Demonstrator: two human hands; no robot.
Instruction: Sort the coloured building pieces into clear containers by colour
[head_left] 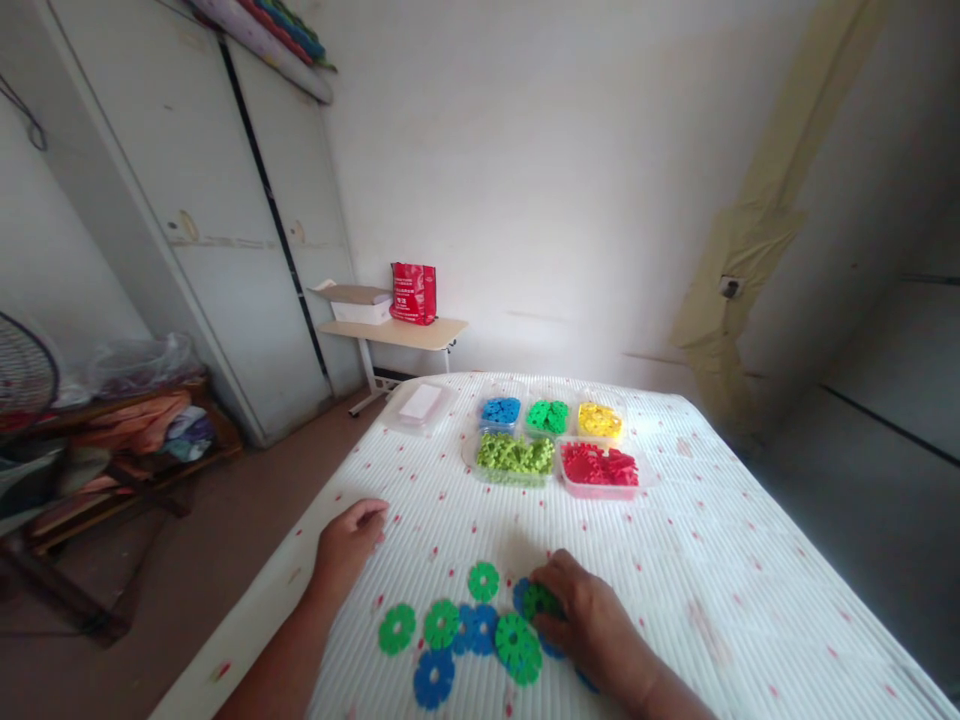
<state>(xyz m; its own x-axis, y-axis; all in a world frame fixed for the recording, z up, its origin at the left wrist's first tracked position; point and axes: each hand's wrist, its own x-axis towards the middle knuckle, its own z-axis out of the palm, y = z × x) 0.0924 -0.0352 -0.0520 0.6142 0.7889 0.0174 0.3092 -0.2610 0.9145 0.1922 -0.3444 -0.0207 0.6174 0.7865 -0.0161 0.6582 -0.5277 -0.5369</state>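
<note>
My left hand [352,540] rests at the left of the table with its fingers loosely curled; I see nothing in it. At the front right, my right hand [581,610] pinches a green notched plastic disc [536,600], partly hidden by the fingers. Blue discs lie under and around that hand, partly covered. Left of it, a green disc [513,637] overlaps another green one, next to blue discs [474,629]. More loose pieces lie nearby: a green disc [484,581], another green disc [397,629] and a blue disc [434,679].
Farther back stand clear tubs of sorted pieces: a blue tub [500,428], dark green pieces [547,416], yellow pieces [599,420], light green pieces [515,454] and a red tub [600,490]. A clear lid [397,412] lies back left. Behind is a small desk [427,334] with a red bag [413,294].
</note>
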